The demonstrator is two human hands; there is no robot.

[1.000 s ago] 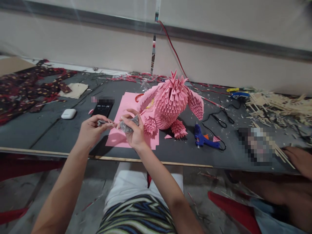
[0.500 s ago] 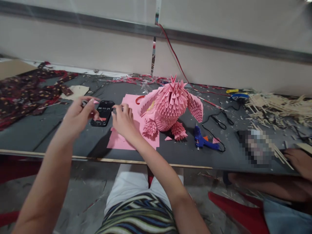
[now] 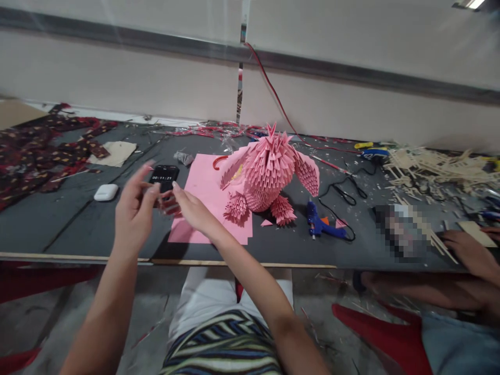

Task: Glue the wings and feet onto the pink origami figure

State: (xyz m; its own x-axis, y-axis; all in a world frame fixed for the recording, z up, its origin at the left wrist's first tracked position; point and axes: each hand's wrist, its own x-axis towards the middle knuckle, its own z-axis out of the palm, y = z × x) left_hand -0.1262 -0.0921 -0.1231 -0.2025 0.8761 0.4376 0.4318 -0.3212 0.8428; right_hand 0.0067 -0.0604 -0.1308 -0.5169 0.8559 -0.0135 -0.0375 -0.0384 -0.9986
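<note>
My left hand point(image 3: 135, 205) is raised over the table just left of a black phone point(image 3: 164, 174), its thumb and index finger apart. Facing it across the phone's near end is my right hand point(image 3: 191, 209), with thumb and fingers spread and the fingertips blurred. I see nothing held in either hand. The phone shows 00:11:21, its lower part covered by my fingers. Pink paper sheets point(image 3: 211, 182) lie beside and under my right hand. An animal figure of folded pink paper point(image 3: 269, 169) with drooping ears stands at their right side.
A white earbud case point(image 3: 105, 192) and grey crumpled bit point(image 3: 183, 158) lie near the phone. Right of the figure are a blue glue gun point(image 3: 324, 226) and its black cord. Wooden sticks point(image 3: 433, 166) and another person's hand point(image 3: 469, 250) are far right. Patterned cloth point(image 3: 35, 151) covers the far left.
My hands have come closer together over the phone's near end. The earbud case and grey bit now show, clear of my hands. The phone's time reads the same.
</note>
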